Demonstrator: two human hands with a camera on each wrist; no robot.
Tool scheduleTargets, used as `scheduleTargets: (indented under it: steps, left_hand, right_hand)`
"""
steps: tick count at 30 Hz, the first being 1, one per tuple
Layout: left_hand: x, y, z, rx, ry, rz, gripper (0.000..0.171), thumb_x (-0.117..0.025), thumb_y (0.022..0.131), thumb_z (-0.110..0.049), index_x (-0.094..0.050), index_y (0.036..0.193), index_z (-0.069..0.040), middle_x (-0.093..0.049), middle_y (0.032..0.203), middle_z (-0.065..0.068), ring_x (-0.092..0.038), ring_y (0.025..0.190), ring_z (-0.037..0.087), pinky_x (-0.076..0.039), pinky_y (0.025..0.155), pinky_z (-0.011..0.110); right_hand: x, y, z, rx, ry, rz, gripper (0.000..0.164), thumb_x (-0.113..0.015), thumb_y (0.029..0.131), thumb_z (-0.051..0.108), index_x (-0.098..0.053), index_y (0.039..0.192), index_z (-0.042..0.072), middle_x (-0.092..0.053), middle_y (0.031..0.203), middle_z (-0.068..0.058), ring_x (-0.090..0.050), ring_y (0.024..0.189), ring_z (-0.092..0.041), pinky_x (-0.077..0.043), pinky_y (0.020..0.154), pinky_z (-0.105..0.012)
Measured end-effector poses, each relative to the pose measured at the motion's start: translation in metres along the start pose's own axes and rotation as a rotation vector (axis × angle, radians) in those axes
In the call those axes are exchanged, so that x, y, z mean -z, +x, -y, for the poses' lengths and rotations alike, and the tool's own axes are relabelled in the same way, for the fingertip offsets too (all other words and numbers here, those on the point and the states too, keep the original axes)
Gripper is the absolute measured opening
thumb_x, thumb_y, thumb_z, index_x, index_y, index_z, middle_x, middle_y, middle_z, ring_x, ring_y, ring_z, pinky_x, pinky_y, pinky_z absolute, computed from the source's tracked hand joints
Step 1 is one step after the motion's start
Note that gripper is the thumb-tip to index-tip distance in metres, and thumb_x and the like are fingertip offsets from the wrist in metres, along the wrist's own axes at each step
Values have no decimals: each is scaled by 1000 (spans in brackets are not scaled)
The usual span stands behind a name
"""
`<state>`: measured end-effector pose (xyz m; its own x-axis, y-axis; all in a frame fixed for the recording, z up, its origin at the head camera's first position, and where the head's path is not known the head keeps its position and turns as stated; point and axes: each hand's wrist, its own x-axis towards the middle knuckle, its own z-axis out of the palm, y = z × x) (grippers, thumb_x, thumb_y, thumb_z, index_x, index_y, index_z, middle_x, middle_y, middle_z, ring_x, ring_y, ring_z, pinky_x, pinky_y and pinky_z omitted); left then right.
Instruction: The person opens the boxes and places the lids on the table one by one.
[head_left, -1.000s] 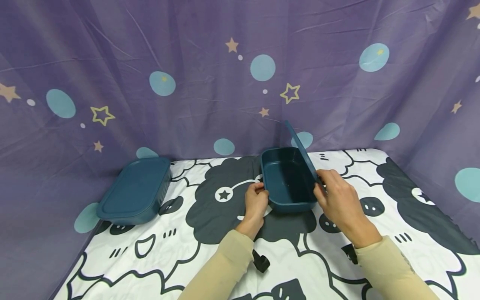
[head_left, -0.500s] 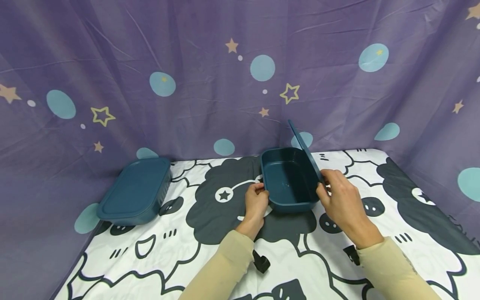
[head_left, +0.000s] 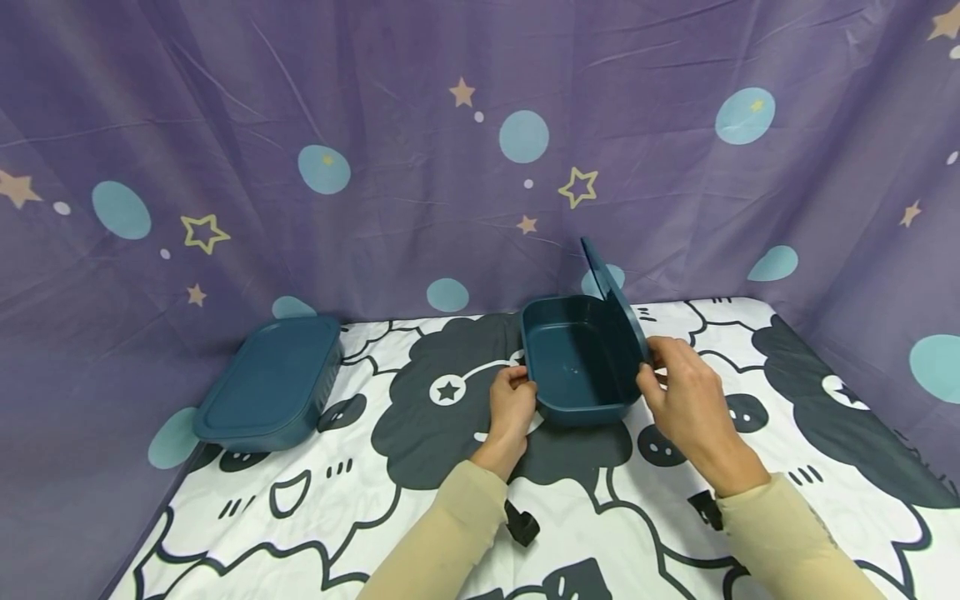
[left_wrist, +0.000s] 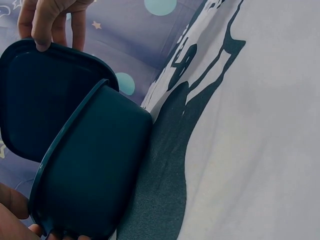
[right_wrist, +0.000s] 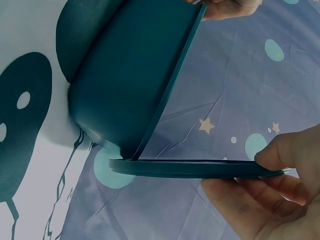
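Box [head_left: 570, 358]: dark teal, rounded corners, sitting upright right of centre on the printed cloth [head_left: 352, 533], near its back edge; the mouth faces up and the inside is in full view, with a tiny pale speck on the floor, too small to make out.
Lid [head_left: 621, 308]: same teal, off the mouth, tilted steeply along the box's right rim, its far end high against the backdrop [head_left: 375, 233]; in the right wrist view its edge meets or overlaps a corner of the rim, and whether they touch is hard to tell.
Left hand [head_left: 512, 408]: gripping the box at its left wall toward the near corner, fingers bent against the outside, thumb by the rim.
Right hand [head_left: 686, 408]: pinching the lid's near edge, thumb on one face and fingertips on the other.
Second box [head_left: 266, 383]: teal too, covered, at the left back of the cloth, well apart from both hands; a row of fine marks along its right side is too small to read.
Sleeves: pale beige on both arms; the right sleeve [head_left: 783, 533] carries a greyish mark, illegible.
Cloth print: white cloud faces with black outlines; a dark cloud behind the left hand wears a round white eye patch with a dark star.
Backdrop print: purple ground, pale blue ovals, white dots, peach stars, yellow star outlines.
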<state>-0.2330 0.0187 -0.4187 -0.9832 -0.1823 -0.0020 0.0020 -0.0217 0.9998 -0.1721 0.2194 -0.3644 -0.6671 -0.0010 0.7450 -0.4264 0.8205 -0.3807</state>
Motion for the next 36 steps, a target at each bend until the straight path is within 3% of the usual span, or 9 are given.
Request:
scheduleTargets:
  steps: [12,22,36]
  left_hand:
    - [-1,0,0,-1,4,1,35,-51,79,4,-58,112,8,-61,93,15,-54,76,17,-42,62,25]
    - [0,1,0,1,8,1,35,-50,79,5,-58,113,8,-60,93,15,-53,74,17,-42,61,25]
    - [0,0,-1,14,-5,10,35,-50,80,5,-57,114,8,-60,93,15,-52,71,15,-41,59,24]
  right_hand:
    - [2,-1,-3,-65,5,15,23,-59,82,0,-59,105,-1,-60,93,-12,-63,84,-28,-55,64,-44]
    - [3,-2,-7,-32,20,-15,23,-58,81,-2,-59,104,-3,-60,90,-12,-64,82,-28,-54,63,-45]
    - [3,-6,-10,-88,25,-10,23,-58,83,-1,-59,106,-2,-59,92,-13,-62,85,-28,-55,64,-47]
